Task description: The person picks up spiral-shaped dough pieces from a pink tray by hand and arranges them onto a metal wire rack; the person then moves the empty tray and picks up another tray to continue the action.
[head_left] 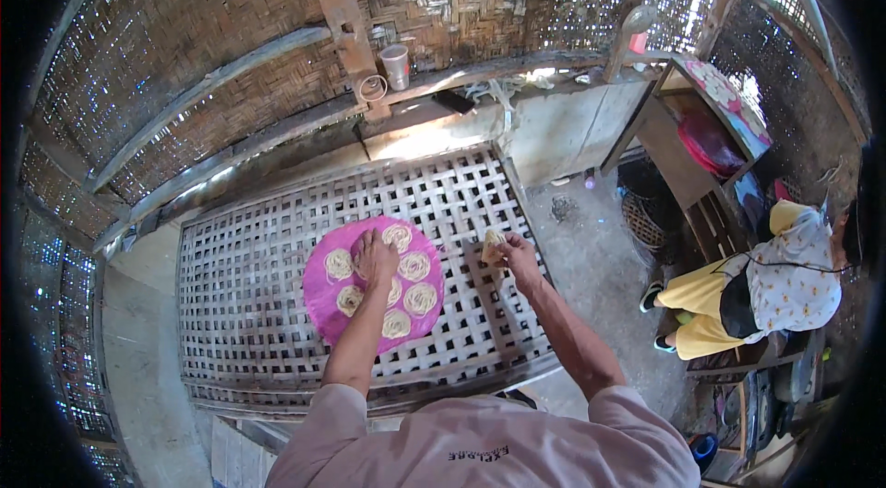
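A round pink sheet (318, 299) lies on a woven slatted rack (245, 303) in front of me. Several pale yellow noodle nests (420, 299) are spread over the sheet, coiled into flat rounds. My left hand (377, 259) is lowered onto the sheet's upper part, between the nests, with its fingers drawn together and bent down. Whatever is under those fingers is hidden by the hand. To the right of the sheet, my right hand (519, 257) grips another noodle nest (493, 246) by its edge, tilted, over the rack's right part.
At the right, a person (784, 280) in yellow trousers bends beside a wooden shelf. A cabinet (688, 133) holding a red bundle stands behind, near a woven basket (643, 220). A plastic cup (395, 66) and a dark phone-like object (454, 101) sit on the wall ledge.
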Demonstrator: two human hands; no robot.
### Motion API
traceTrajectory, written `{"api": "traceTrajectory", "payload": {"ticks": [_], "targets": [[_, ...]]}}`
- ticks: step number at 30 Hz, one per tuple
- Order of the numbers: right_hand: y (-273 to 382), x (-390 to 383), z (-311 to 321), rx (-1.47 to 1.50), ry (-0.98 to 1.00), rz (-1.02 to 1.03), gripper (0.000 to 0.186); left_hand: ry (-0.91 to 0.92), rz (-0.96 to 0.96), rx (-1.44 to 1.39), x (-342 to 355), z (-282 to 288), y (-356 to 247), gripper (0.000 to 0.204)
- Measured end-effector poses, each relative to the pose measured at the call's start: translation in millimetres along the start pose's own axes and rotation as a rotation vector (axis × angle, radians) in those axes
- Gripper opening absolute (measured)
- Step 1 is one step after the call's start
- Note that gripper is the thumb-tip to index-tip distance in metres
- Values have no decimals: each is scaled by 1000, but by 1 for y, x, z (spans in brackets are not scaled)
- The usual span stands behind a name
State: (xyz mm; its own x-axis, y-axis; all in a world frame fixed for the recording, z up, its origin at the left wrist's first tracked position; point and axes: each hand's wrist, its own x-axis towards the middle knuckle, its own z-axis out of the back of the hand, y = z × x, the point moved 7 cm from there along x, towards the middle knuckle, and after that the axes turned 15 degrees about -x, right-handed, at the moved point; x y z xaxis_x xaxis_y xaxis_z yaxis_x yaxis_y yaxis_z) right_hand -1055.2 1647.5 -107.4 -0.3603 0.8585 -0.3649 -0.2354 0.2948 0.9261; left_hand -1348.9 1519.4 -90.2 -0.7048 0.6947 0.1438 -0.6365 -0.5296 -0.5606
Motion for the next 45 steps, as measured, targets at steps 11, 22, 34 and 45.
{"api": "traceTrajectory", "payload": {"ticks": [11,22,34,45], "targets": [[87,258,14,-168,28,286,24,-20,-32,205,27,-44,-22,39],[125,346,55,-1017,-360,532,29,19,154,-155,68,-64,-35,39],[27,154,-59,-108,527,-308,46,318,-94,-875,34,-91,-165,26],[81,305,-28,-462,100,422,31,-621,147,-122,26,1,74,44]]}}
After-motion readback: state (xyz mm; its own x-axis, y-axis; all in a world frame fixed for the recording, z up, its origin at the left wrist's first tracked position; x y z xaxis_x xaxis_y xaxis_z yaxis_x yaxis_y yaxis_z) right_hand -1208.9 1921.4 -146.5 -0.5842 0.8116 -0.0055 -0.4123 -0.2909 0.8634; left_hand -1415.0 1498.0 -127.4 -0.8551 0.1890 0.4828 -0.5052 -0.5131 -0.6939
